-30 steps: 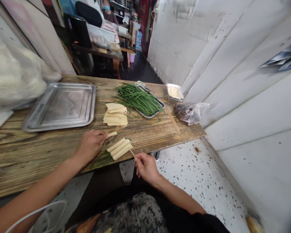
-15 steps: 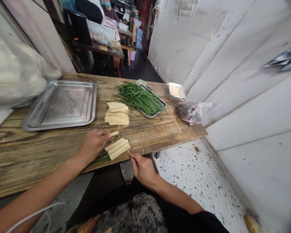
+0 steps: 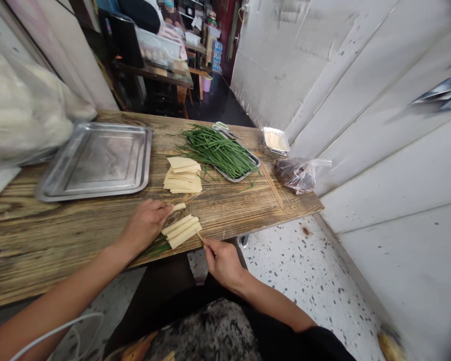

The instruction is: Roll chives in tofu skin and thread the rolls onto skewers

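My left hand (image 3: 147, 223) is closed on a pale tofu-sheet roll (image 3: 179, 206), whose end sticks out past the fingertips. Below it lie several more tofu-sheet rolls (image 3: 182, 230), side by side near the table's front edge, with a thin wooden skewer (image 3: 199, 235) coming out on their right. My right hand (image 3: 224, 263) pinches that skewer's outer end. Some green chives (image 3: 156, 247) show to the left of the rolls, partly under my left hand. Just behind stands a stack of flat tofu sheets (image 3: 183, 175).
Chives (image 3: 218, 150) heap over a metal tray (image 3: 242, 176). Loose skewers (image 3: 272, 185), a bag of dark food (image 3: 296, 173) and a foil box (image 3: 275, 141) lie to the right. A large metal tray (image 3: 141, 185) and a bulky plastic bag (image 3: 22, 110) occupy the left.
The view has shifted very slightly. Both hands keep their grips, and the rolls and skewer look almost the same as before.
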Tool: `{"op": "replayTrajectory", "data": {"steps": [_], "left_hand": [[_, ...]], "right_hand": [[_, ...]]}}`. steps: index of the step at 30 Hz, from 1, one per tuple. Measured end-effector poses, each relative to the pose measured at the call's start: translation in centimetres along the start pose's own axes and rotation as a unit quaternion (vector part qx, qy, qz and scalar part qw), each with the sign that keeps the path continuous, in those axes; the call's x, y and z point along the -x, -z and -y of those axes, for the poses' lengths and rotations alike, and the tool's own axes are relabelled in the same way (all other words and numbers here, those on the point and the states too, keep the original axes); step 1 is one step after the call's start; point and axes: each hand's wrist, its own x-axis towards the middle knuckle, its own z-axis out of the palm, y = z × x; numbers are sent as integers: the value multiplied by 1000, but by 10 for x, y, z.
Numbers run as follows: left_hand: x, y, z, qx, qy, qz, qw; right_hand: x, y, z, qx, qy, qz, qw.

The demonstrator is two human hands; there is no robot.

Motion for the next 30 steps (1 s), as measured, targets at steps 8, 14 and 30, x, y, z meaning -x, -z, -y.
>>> {"op": "replayTrajectory", "data": {"steps": [8,14,30], "left_hand": [[-1,0,0,23,-14,-22,999],[-3,1,2,30,-26,-20,999],[-4,4,2,34,-72,-57,995]], "right_hand": [[-4,9,9,1,7,10,1000],[-10,16,17,45,-13,54,997],[-27,20,31,103,-41,113,987]]}}
